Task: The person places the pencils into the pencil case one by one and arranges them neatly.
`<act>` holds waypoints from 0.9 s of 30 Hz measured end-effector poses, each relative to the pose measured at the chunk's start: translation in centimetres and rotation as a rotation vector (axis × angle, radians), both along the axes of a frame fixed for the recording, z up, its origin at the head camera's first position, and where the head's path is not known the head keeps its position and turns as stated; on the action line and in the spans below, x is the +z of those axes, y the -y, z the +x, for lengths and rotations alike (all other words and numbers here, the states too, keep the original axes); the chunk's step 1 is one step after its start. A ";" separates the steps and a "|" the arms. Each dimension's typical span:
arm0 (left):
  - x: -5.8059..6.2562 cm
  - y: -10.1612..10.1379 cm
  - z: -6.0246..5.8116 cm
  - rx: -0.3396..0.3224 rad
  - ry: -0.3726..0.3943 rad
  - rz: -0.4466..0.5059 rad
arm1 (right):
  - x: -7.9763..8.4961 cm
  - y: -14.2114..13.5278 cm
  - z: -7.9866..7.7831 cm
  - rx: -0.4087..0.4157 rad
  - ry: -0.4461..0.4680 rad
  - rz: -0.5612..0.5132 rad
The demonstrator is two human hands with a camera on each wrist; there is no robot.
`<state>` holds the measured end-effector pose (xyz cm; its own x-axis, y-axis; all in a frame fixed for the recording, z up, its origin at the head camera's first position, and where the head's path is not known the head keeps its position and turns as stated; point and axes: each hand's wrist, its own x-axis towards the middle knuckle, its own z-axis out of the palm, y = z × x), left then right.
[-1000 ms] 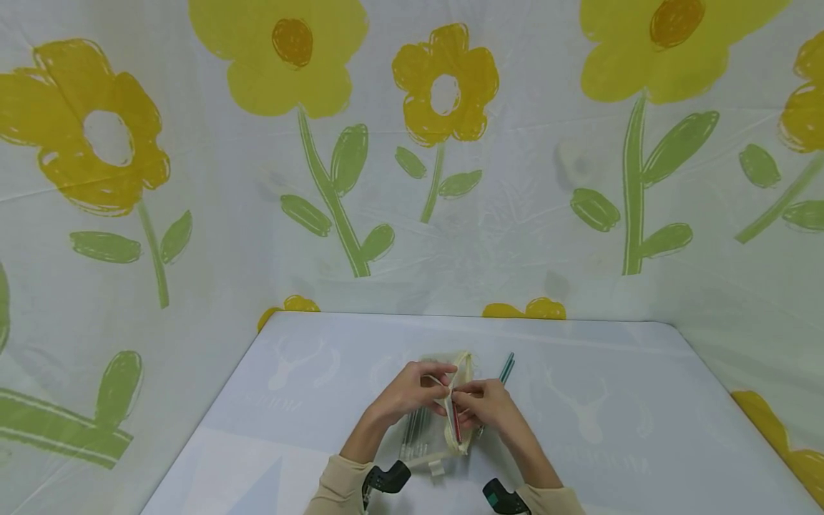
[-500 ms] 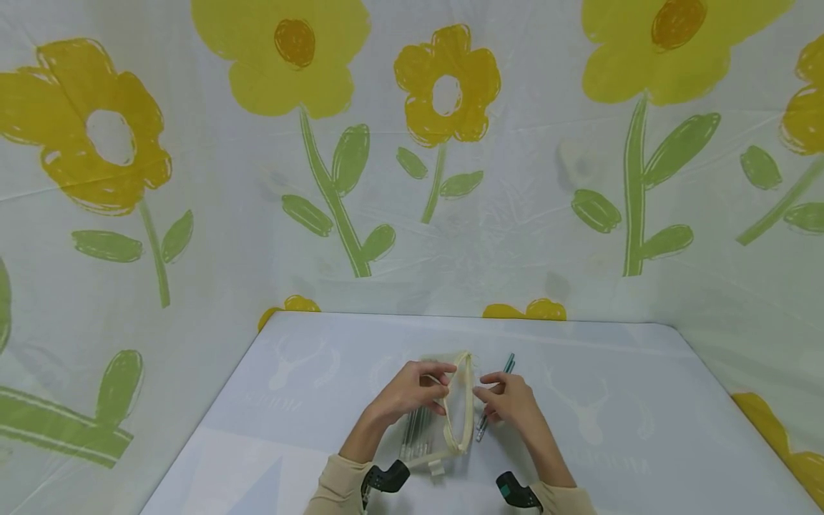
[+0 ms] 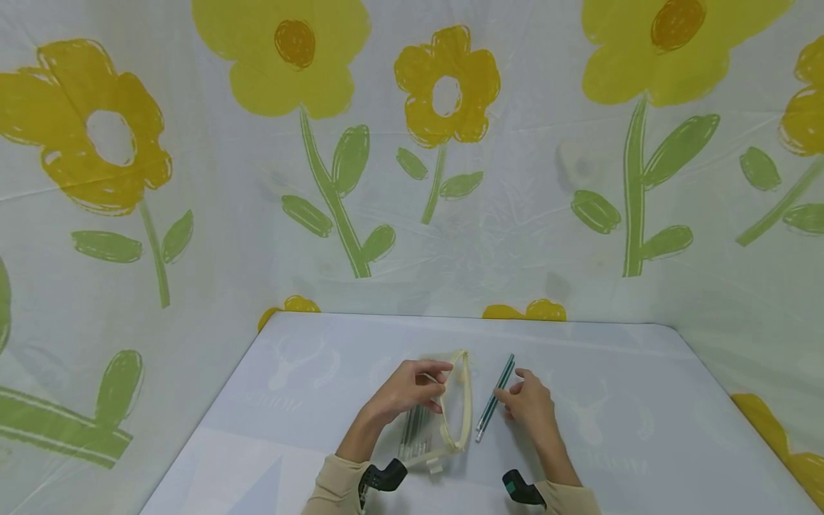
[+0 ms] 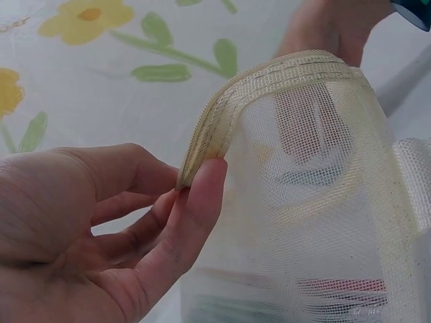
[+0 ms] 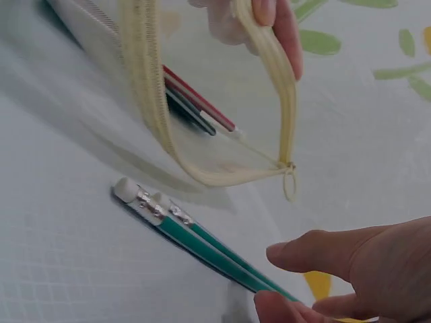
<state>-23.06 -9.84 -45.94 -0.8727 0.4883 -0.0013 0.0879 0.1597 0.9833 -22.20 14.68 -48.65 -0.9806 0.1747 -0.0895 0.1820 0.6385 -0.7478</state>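
Observation:
My left hand (image 3: pixel 412 383) pinches the cream zipper edge of a see-through mesh pencil pouch (image 4: pixel 289 74) between thumb and fingers, its mouth held wide. Inside the pouch, a red pencil (image 5: pixel 199 101) and dark green pencils (image 5: pixel 188 113) show in the right wrist view. Two green pencils (image 5: pixel 202 247) with white erasers lie side by side on the table, right of the pouch. My right hand (image 3: pixel 533 408) is over these two pencils, thumb and fingers spread apart around their far part, gripping nothing.
The white table (image 3: pixel 599 400) has faint deer-head prints. Behind it hangs a cloth (image 3: pixel 502 243) with yellow flowers. A loop pull (image 5: pixel 289 185) dangles from the zipper's end.
My right hand has let go of the red pencil in the pouch, drawn out of its mouth and moved right to the two green pencils. My left hand keeps its pinch on the pouch.

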 end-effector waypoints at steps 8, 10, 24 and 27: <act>-0.3 0.1 -0.3 0.012 0.002 -0.005 | -1.0 0.5 -0.1 0.005 -0.057 0.073; -0.3 0.2 -0.3 0.012 0.002 -0.002 | -1.2 0.5 -0.1 0.006 -0.067 0.095; -0.2 0.2 -0.1 0.000 0.008 0.009 | -1.3 0.9 0.2 -0.003 -0.092 0.192; -0.2 0.3 -0.2 0.000 0.007 0.012 | -0.8 1.0 0.5 -0.011 -0.079 0.254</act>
